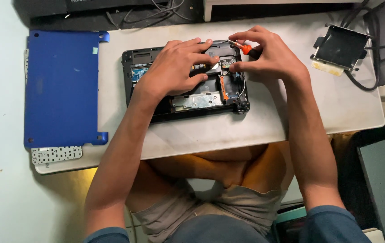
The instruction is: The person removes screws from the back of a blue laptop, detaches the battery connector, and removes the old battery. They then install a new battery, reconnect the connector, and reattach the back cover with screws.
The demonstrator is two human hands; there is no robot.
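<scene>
In the upper middle of the frame, the left hand (174,67) lies flat with loose fingers on the opened laptop (185,81). The right hand (267,56) is closed around an orange-handled screwdriver (245,48); the tip may slip and scratch the board.

Head-worn view, steeply down, close over table (192,135)

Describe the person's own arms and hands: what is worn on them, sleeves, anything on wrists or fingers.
Both arms are bare from hand to above the elbow, ending in short dark blue sleeves at the frame's bottom edge. The left hand and right hand wear no gloves. No watch, ring or band shows on either wrist or on the fingers in view.
</scene>
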